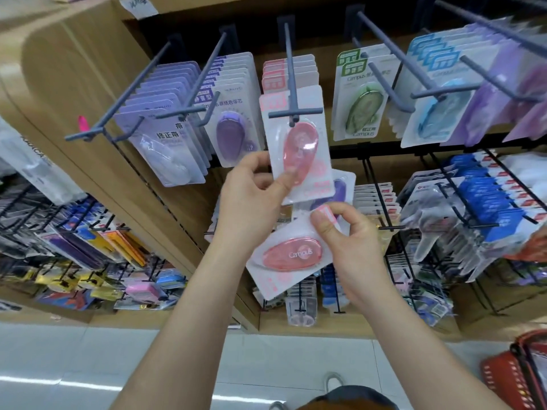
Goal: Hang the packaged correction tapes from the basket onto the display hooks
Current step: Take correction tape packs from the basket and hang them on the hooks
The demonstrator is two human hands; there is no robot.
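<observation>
Left hand [251, 192] and right hand [350, 242] up, each in a pinch

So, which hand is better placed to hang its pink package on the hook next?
Left. The left hand holds the upper pink package right at the front end of the hook; the right hand holds the lower pink package tilted, well below it.

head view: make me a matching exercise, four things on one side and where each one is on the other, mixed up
1 upper pink pack
2 lower pink pack
3 green packs
4 red basket

A pinched by the right hand, not hung
B bottom right, on the floor
C at the hook tip, held by the left hand
D hanging right of the pink row

Pairs: 1-C, 2-A, 3-D, 4-B
</observation>
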